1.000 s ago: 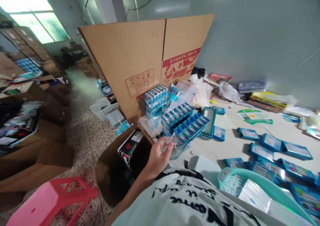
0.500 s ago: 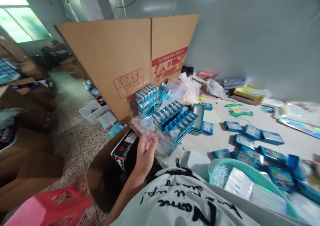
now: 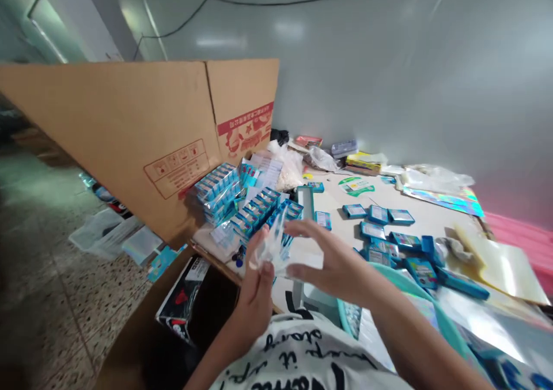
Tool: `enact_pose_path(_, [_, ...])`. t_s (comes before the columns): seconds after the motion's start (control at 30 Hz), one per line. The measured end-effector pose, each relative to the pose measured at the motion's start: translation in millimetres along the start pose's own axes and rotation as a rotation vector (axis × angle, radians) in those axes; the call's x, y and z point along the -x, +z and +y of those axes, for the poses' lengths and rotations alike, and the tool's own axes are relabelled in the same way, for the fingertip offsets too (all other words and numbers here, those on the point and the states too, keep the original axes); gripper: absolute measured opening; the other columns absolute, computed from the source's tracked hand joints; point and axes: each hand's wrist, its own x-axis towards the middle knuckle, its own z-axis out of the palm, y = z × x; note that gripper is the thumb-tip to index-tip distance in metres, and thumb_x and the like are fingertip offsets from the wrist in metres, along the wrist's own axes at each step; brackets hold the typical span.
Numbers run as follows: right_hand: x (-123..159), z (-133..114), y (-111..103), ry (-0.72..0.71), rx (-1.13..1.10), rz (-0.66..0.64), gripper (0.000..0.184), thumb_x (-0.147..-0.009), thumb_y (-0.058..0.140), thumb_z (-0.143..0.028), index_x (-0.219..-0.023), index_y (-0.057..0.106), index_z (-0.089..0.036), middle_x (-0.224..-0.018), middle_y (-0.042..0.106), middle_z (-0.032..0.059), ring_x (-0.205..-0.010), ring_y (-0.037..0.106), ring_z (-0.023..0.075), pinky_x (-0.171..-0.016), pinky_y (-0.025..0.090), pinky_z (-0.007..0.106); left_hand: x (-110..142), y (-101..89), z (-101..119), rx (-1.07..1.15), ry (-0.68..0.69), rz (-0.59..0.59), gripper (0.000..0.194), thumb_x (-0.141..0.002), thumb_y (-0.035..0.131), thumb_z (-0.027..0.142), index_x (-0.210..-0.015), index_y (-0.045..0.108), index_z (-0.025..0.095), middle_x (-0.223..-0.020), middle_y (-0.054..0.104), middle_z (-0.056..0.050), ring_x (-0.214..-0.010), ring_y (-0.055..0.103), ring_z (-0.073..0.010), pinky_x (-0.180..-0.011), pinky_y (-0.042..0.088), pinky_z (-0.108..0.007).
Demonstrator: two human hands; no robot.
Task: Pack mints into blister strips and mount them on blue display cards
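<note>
In front of my body, my left hand (image 3: 256, 286) is closed on a thin clear plastic bag (image 3: 273, 241), which stands up crumpled from the fingers. My right hand (image 3: 326, 257) is beside it on the right, thumb and fingers curved and apart, fingertips close to the bag. Whether they touch the plastic is hard to tell. Just beyond the hands are rows of small blue boxes (image 3: 254, 210), partly hidden by the bag and fingers. A stack of plastic-wrapped blue boxes (image 3: 218, 189) sits farther left against the cardboard.
A tall open carton flap (image 3: 168, 113) rises at the left edge of the table. Below it, an open carton holds a black box (image 3: 184, 298). Several loose blue packs (image 3: 372, 230) lie to the right, near a turquoise basket (image 3: 386, 272). A bag of white pieces (image 3: 290, 171) rests at the back.
My right hand has come into view and reached over to the bag. My left hand still holds the clear plastic, now raised upright. The view has turned to the right.
</note>
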Motion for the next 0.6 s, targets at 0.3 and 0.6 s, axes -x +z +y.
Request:
enact_pose_path(0.3, [31.8, 10.3, 20.5, -0.058, 0.098, -0.105, 0.022, -0.09, 0.054, -0.008, -0.088, 0.072, -0.021, -0.081, 0.068, 0.0022, -0.079, 0.062, 0.0165, -0.078, 0.046, 0.03, -26.9, -6.4, 19.4, -0.342, 0.395, -0.373, 0.092, -0.086, 0.066, 0.05, -0.158, 0.009, 0.038, -0.168, 0.009, -0.005, -0.154, 0.004, -0.0329, -0.124, 0.011, -0.055])
enact_pose_path(0.6, [2.4, 27.3, 52.6, -0.25, 0.155, -0.212, 0.014, -0.089, 0.063, -0.021, -0.081, 0.074, -0.026, -0.078, 0.071, 0.0023, -0.083, 0.067, 0.0194, -0.089, 0.052, 0.031, -27.4, -88.4, 43.2, -0.329, -0.225, -0.49, 0.048, -0.082, 0.07, 0.034, -0.127, 0.062, 0.021, -0.104, 0.071, -0.007, -0.095, 0.068, -0.0221, -0.089, 0.053, -0.034])
